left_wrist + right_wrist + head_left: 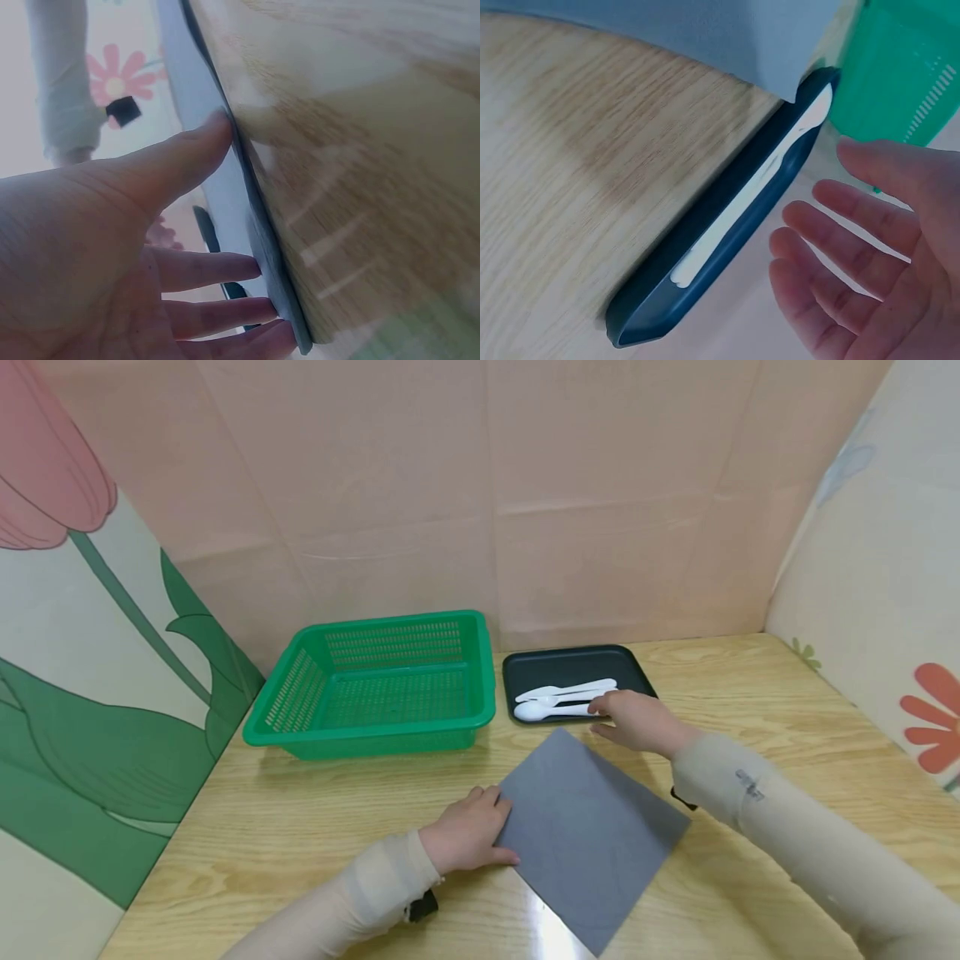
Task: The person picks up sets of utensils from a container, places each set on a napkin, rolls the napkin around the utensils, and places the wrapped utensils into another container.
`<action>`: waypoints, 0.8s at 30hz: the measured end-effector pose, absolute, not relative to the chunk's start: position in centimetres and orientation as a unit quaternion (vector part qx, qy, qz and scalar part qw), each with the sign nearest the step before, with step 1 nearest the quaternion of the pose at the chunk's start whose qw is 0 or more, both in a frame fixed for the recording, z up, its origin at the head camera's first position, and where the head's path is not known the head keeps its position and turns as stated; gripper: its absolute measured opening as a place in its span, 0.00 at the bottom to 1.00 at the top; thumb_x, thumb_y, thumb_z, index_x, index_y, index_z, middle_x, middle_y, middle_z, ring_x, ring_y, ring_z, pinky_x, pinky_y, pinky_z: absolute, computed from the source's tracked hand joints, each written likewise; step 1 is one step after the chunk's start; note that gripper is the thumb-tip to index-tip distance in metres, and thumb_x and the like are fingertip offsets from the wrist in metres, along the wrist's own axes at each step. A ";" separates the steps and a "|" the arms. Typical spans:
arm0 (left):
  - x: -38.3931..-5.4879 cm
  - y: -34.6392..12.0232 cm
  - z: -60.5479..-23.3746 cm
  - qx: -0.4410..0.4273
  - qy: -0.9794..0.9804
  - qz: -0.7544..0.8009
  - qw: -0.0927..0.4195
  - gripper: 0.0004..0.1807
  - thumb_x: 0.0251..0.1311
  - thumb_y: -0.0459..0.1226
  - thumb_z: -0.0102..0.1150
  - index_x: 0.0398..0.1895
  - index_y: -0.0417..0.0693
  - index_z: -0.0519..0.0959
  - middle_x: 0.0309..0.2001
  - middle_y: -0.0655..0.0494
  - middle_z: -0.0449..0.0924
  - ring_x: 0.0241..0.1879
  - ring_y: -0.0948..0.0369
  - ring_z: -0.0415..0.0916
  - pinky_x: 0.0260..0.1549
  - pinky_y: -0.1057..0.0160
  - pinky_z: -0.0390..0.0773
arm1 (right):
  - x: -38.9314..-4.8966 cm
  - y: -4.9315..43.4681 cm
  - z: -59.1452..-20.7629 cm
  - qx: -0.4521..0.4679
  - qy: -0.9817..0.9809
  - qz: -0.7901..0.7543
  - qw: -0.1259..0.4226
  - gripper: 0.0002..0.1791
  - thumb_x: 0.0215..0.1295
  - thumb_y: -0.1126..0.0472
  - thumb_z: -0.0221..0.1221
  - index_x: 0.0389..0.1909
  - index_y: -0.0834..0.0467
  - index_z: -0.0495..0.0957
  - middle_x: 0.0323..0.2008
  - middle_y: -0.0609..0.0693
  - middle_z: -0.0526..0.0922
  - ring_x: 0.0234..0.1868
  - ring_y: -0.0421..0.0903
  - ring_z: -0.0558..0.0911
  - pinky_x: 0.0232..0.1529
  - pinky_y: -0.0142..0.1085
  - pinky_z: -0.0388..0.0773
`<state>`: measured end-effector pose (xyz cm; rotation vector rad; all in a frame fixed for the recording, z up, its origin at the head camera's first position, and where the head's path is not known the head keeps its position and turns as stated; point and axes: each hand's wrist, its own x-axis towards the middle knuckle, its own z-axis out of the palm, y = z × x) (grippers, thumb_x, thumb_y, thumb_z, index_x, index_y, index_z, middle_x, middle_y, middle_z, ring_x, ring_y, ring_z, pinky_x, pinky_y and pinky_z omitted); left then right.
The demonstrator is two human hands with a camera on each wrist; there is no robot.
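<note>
Nearest, the left hand (468, 831) rests at the left edge of a gray cloth square (592, 843), thumb set apart from fingers and nothing clamped between them. The cloth lies flat on the wood-grain table (750, 693), to the right of that hand and nearer the body than the right hand. Because only one edge is under the fingertips, a sideways push could slide the sheet or ruck it up; the opposite corner, below the right forearm, has no hand on it and could be dragged by the sleeve.

Farther out, the right hand (641, 720) reaches over the right end of a black tray (570, 663), its fingers loosely bent, spread and empty; whether a fingertip touches a handle I cannot tell. Just left of those fingers lies a white plastic spoon (531, 712), with a knife-like white utensil (585, 686) beyond it and another piece close between them. Packed so tightly, they could come up together or scatter if pinched carelessly. The low tray might skid if its rim is knocked, especially with the cloth's far corner so close.

Left of the right hand, the green plastic basket (375, 732) could be bumped by a wide leftward swing.
</note>
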<state>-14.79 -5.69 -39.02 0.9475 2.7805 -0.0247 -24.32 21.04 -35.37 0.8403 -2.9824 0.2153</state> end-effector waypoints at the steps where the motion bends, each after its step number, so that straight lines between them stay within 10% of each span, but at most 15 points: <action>1: -14.8 -5.7 -39.0 0.321 0.941 -0.009 0.102 0.38 0.51 0.60 0.59 0.56 0.42 0.72 0.55 0.48 0.73 0.49 0.58 0.72 0.46 0.64 0.77 | -24.5 21.0 -35.4 0.265 -0.961 0.071 0.015 0.13 0.58 0.61 0.62 0.42 0.63 0.80 0.38 0.57 0.84 0.38 0.52 0.82 0.40 0.45 0.78; 24: -14.8 -5.4 -38.8 0.319 0.942 -0.015 0.105 0.35 0.50 0.60 0.60 0.53 0.44 0.74 0.50 0.50 0.74 0.45 0.60 0.72 0.42 0.65 0.77 | -29.1 19.2 -37.5 0.210 -0.977 0.041 -0.007 0.04 0.60 0.64 0.60 0.33 0.56 0.83 0.34 0.52 0.85 0.31 0.44 0.78 0.32 0.41 0.76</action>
